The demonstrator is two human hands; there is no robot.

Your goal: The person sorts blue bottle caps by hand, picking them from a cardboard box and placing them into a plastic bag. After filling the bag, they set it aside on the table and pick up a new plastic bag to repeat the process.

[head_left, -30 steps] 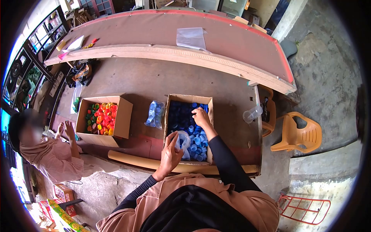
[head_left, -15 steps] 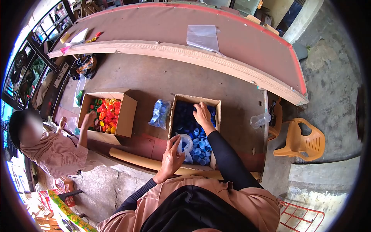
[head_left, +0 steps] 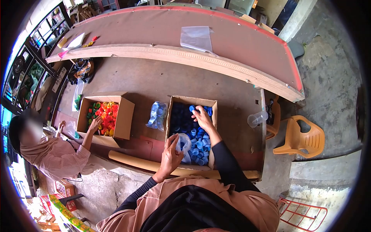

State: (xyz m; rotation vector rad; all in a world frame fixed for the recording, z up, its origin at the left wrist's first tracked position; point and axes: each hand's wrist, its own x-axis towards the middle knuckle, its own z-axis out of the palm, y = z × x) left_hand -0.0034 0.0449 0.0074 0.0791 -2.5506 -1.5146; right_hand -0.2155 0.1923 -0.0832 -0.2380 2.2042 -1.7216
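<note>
My left hand (head_left: 170,158) is closed on the rim of a clear plastic bag (head_left: 185,144), which hangs at the near left part of an open cardboard box (head_left: 193,99). Dark blue and lighter blue bottle caps (head_left: 199,144) fill this box. Over its far half, my right hand (head_left: 204,120) pinches a blue cap (head_left: 192,108) between thumb and fingers. To the left of the box lies a filled plastic bag of light blue caps (head_left: 157,115).
At the left, a co-worker (head_left: 58,154) reaches into a second cardboard box (head_left: 124,118) of red, yellow and green caps. A cardboard tube (head_left: 135,161) lies along the near edge. A plastic cup (head_left: 257,119) and an orange chair (head_left: 303,137) are at the right.
My right hand has lifted out of the dark caps and now shows a blue cap at its fingertips. My left hand stays at the bag. The co-worker's hand has moved over the coloured caps.
</note>
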